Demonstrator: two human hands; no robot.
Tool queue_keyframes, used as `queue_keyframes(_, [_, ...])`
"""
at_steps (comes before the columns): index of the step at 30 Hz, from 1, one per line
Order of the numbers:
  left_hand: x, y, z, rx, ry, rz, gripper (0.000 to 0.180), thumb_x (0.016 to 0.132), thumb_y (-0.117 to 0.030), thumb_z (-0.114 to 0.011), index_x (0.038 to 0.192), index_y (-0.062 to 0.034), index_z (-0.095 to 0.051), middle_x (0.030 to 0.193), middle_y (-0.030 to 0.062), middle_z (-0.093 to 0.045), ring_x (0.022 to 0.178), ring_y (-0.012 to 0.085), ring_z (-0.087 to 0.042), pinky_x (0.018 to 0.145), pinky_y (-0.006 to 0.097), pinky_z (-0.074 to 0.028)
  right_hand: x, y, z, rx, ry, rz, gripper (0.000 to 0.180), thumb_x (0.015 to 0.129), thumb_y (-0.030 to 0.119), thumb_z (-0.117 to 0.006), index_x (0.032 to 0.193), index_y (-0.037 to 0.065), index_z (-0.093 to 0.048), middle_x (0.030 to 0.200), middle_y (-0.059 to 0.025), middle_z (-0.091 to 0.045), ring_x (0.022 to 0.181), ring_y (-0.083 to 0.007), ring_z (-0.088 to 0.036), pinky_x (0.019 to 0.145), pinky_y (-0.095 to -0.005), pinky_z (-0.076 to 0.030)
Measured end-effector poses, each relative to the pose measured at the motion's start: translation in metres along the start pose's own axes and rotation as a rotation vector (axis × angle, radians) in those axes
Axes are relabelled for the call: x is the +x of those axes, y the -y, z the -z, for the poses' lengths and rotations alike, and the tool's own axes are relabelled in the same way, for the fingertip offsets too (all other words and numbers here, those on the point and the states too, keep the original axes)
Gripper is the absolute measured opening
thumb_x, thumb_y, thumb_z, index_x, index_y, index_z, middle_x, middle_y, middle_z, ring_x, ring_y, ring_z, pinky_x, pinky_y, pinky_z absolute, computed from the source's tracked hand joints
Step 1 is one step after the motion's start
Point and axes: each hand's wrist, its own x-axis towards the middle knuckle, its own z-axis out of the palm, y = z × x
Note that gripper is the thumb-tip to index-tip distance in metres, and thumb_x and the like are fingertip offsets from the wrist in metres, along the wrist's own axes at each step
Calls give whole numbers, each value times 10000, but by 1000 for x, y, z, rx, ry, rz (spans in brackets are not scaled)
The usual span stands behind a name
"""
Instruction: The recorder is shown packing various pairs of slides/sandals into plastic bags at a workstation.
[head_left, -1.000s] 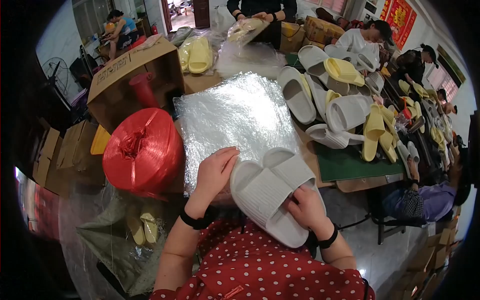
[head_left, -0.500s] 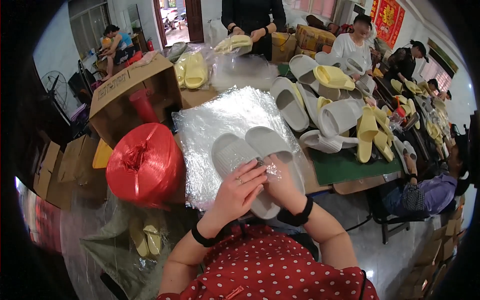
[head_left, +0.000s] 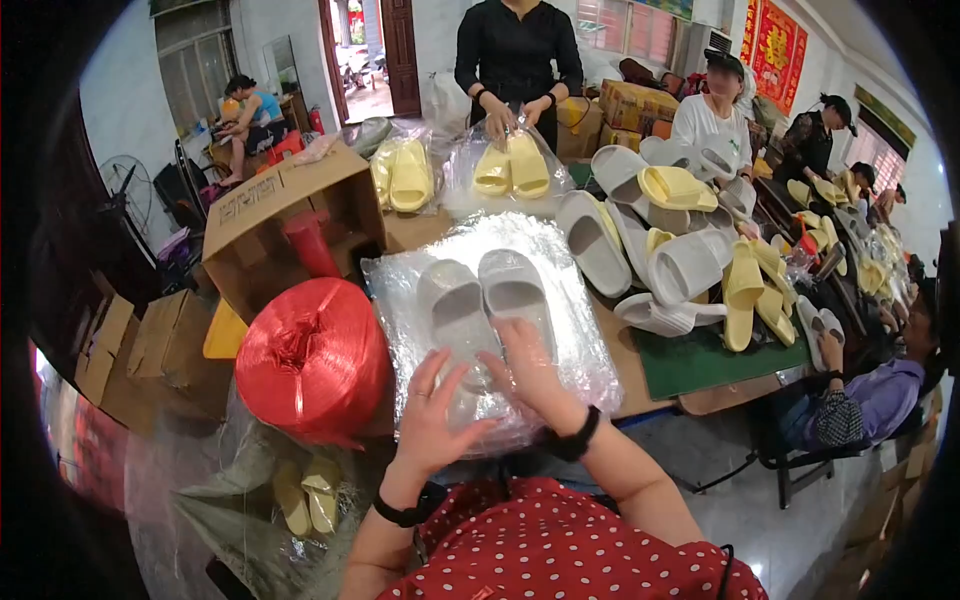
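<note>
Standing a little apart from each other, your two hands are over the pair of grey slippers (head_left: 515, 285). Your left hand (head_left: 428, 415) is open with the fingers spread, beside the near part of the left slipper (head_left: 452, 318). Your right hand (head_left: 530, 365) is over the right slipper (head_left: 518, 268) with bent fingers; I cannot tell if it pinches anything. These slippers lie side by side on a pile of shiny clear plastic bags (head_left: 590, 350), just in front of you. To the left is a big roll of red string (head_left: 315, 360), and behind it stands a cardboard box (head_left: 297, 187). On the right side, many grey and yellow slippers (head_left: 690, 268) are heaped near a green mat (head_left: 720, 360). Across from you, a co-worker in black (head_left: 518, 50) has both hands at yellow slippers (head_left: 528, 168) on clear plastic.
</note>
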Motion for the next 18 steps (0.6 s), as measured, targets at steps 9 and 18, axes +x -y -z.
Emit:
queue_keyframes(9, [-33, 15, 0, -219, 9, 593, 767, 795, -140, -738, 1487, -97, -411, 850, 101, -623, 668, 157, -593, 640, 308, -500, -94, -10, 132, 202, -302, -339, 57, 864, 50, -717, 856, -4, -700, 703, -18, -634, 624, -77, -549, 566, -249, -442])
queue_keyframes(18, [-33, 11, -2, -361, -52, 604, 599, 841, -55, -654, 1424, -103, -526, 648, 44, -593, 585, 82, -544, 597, 265, -476, -47, -32, 128, -46, 130, -606, 504, 845, 239, -738, 1289, 57, -583, 771, -90, -696, 678, -231, -667, 650, -357, -506])
